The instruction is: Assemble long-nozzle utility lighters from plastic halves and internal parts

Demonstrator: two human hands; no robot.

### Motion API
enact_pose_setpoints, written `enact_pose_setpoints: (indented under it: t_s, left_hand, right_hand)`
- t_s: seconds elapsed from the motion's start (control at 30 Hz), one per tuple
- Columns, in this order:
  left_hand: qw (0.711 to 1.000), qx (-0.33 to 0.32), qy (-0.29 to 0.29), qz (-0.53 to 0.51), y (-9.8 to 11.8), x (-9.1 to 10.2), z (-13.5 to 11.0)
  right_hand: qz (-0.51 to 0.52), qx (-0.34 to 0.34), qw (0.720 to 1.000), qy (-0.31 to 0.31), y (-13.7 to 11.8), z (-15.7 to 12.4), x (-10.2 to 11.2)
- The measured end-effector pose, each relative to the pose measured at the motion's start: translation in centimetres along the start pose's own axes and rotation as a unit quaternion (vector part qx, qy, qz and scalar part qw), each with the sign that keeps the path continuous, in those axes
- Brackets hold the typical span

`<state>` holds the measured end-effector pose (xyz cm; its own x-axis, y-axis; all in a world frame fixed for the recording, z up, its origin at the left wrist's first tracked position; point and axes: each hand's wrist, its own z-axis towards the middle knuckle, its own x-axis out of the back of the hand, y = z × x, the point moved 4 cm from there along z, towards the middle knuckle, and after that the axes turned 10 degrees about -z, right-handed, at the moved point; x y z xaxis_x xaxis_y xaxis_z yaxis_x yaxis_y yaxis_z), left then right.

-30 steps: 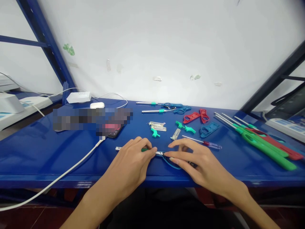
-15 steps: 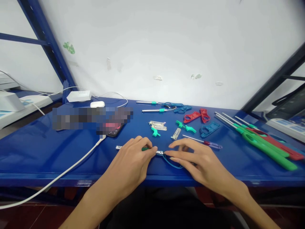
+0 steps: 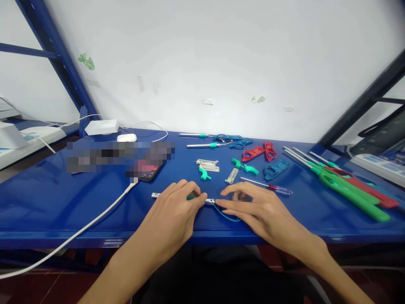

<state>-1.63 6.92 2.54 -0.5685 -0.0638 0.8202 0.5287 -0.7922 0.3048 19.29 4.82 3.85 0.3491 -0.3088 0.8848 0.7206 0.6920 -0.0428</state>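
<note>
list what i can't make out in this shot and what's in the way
In the head view:
Metal tube: middle hidden by the left hand.
Blue loop: right end hidden by the right hand.
Phone: partly masked by pixelation.
White cable: cut off by the left edge.
Marks on the white box: too small to read.
</note>
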Motion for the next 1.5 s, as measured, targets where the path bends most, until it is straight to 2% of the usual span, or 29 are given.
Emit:
enact_pose_setpoints:
  t_s: [0.13, 0.27, 0.33, 0.4, 0.47, 0.57, 0.63, 0.7, 0.93, 1.5]
  left_hand:
    - [1.0, 0.006, 0.0, -0.007, -0.1, -0.1, 0.0]
    - [1.0, 0.011, -0.001, -0.013, -0.1, -0.2, 0.0]
    - [1.0, 0.011, -0.001, -0.008, -0.1, -0.2, 0.0]
    - [1.0, 0.009, 0.002, -0.006, -0.2, -0.2, 0.0]
    - [1.0, 0.008, 0.006, -0.013, -0.2, -0.3, -0.1]
    - [1.0, 0.01, 0.008, -0.024, -0.2, -0.3, -0.1]
    - [1.0, 0.011, 0.007, -0.027, -0.2, -0.3, -0.2]
    - [0.999, 0.011, 0.008, -0.029, -0.3, -0.3, -0.2]
    - [1.0, 0.011, 0.005, -0.024, -0.3, -0.4, 0.0]
    - [0.999, 0.0, 0.02, -0.029, -0.3, -0.5, -0.2]
  right_hand:
    - [0.054, -0.053, 0.997, 0.018, 0.3, 0.0, 0.2]
    - [0.116, -0.163, 0.975, 0.098, 1.3, -0.3, 0.8]
    - [0.115, -0.213, 0.959, 0.148, 1.8, -0.7, 1.3]
    - [0.1, -0.234, 0.95, 0.179, 2.1, -1.3, 1.8]
    - [0.075, -0.223, 0.959, 0.159, 2.2, -1.7, 2.3]
    - [0.044, -0.191, 0.979, 0.057, 2.1, -2.4, 2.5]
    - [0.042, -0.185, 0.982, 0.007, 2.2, -2.9, 2.5]
    - [0.052, -0.187, 0.981, -0.01, 2.4, -3.2, 2.3]
    - [0.1, -0.192, 0.976, 0.003, 2.8, -3.2, 1.8]
    - [0.102, -0.249, 0.963, 0.012, 2.7, -3.1, 1.9]
